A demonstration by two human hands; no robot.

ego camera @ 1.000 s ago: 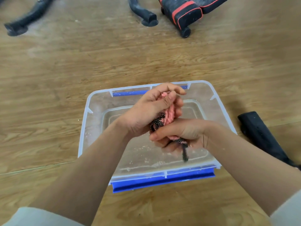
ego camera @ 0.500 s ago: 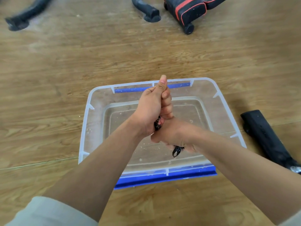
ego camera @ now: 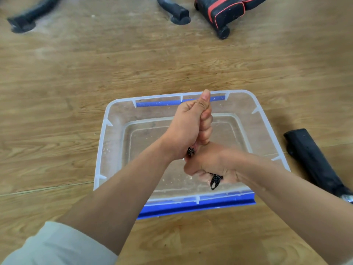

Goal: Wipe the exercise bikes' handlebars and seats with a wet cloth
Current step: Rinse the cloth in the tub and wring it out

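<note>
Showing only as dark dotted ends, the cloth (ego camera: 215, 181) is held above a clear plastic tub (ego camera: 100, 150) on the wooden floor (ego camera: 57, 88). It is clenched by the left hand (ego camera: 188, 129) at 12 o'clock and the right hand (ego camera: 210, 162) at 6 o'clock, the two touching. Black-and-red equipment (ego camera: 225, 10) is seen beyond the tub at 12 o'clock.

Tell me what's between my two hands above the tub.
The cloth: the left hand and right hand both grip it, only dark dotted bits showing in the head view.
</note>
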